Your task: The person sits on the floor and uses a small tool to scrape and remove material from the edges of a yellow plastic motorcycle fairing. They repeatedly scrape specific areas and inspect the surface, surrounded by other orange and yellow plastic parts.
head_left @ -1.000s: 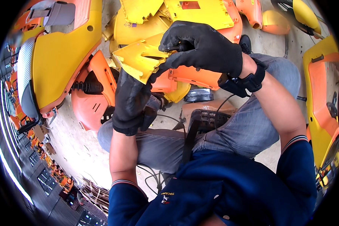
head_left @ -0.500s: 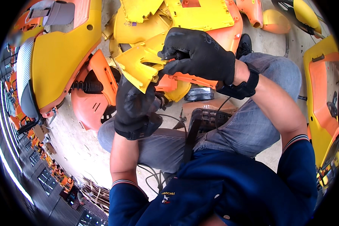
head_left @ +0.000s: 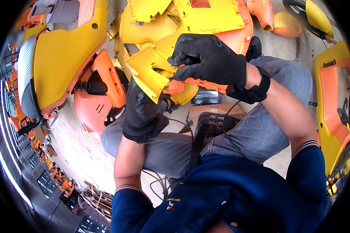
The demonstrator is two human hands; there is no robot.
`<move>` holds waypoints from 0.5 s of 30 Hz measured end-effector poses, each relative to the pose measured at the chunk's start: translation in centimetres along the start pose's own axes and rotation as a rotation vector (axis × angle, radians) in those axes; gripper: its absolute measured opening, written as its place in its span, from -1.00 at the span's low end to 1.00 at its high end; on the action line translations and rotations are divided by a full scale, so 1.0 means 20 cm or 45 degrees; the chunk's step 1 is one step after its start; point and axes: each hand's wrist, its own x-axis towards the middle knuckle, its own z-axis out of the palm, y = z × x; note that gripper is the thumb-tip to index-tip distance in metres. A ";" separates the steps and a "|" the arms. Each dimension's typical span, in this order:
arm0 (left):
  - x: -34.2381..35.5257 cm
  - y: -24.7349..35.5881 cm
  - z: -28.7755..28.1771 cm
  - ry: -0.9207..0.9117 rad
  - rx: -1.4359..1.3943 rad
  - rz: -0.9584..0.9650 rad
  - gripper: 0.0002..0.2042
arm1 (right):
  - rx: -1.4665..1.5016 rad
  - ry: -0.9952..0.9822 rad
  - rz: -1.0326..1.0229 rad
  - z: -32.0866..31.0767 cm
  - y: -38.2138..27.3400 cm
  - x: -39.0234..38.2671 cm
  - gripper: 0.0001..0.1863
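My left hand [head_left: 140, 110], in a black glove, is closed on the lower edge of a yellow plastic panel [head_left: 147, 69]. This molded panel is tilted and has a cut-out on its right side; the fingers behind it are hidden. Beside that cut-out, my right hand [head_left: 210, 60], gloved in black too, is curled round a small dark tool [head_left: 188, 61]. A short thin tip sticks out of the fist toward the panel. Most of the tool lies inside the fingers, so its exact kind cannot be made out.
Yellow panels [head_left: 214, 17] and orange body parts lie piled ahead of me. At left stands a large yellow scooter body [head_left: 64, 54] with a black spring [head_left: 90, 88]. A yellow-orange frame [head_left: 332, 105] is at right. Cables and a black crate [head_left: 217, 123] sit between my legs.
The yellow panel and both hands have shifted slightly right and down. My right hand still grips the small tool beside the panel, its thin tip now showing more clearly.
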 end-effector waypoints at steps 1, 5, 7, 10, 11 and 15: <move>0.00 0.00 0.00 -0.009 -0.009 0.001 -0.75 | -0.001 -0.007 0.007 0.00 -0.01 0.00 -0.60; 0.01 0.00 0.00 -0.022 -0.089 0.015 -0.76 | 0.022 -0.041 0.055 0.00 -0.02 -0.01 -0.60; 0.00 -0.02 0.00 -0.056 -0.073 0.004 -0.74 | 0.020 -0.016 0.043 0.01 -0.01 -0.01 -0.60; 0.00 -0.04 -0.01 -0.145 0.038 0.033 -0.69 | 0.022 -0.001 0.033 0.02 -0.01 -0.02 -0.60; 0.00 -0.03 -0.03 -0.177 0.053 0.037 -0.68 | 0.025 0.000 0.031 0.02 0.00 -0.02 -0.60; 0.00 -0.02 -0.03 -0.187 0.092 0.016 -0.66 | 0.006 0.008 0.014 0.04 0.00 -0.02 -0.65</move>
